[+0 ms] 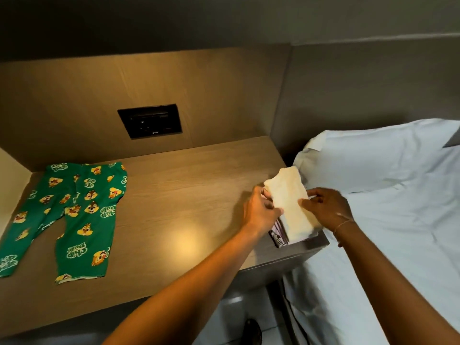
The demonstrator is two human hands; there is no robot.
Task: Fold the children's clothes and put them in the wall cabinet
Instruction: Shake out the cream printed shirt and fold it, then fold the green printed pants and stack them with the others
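A folded cream garment [290, 202] lies on top of a small stack of folded clothes [280, 235] at the right end of the wooden desk [174, 195]. My left hand [261, 211] pinches the cream garment's left edge. My right hand [327, 207] grips its right edge. Below it a folded piece with a purple and white print shows. Green children's trousers [72, 215] with a chipmunk print lie spread flat at the desk's left end, away from both hands. No wall cabinet is in view.
A black socket panel [150, 120] is set in the wooden back wall above the desk. A bed with white sheets [385, 245] and a pillow [368, 155] sits right beside the desk. A dark shoe [252, 331] shows on the floor below.
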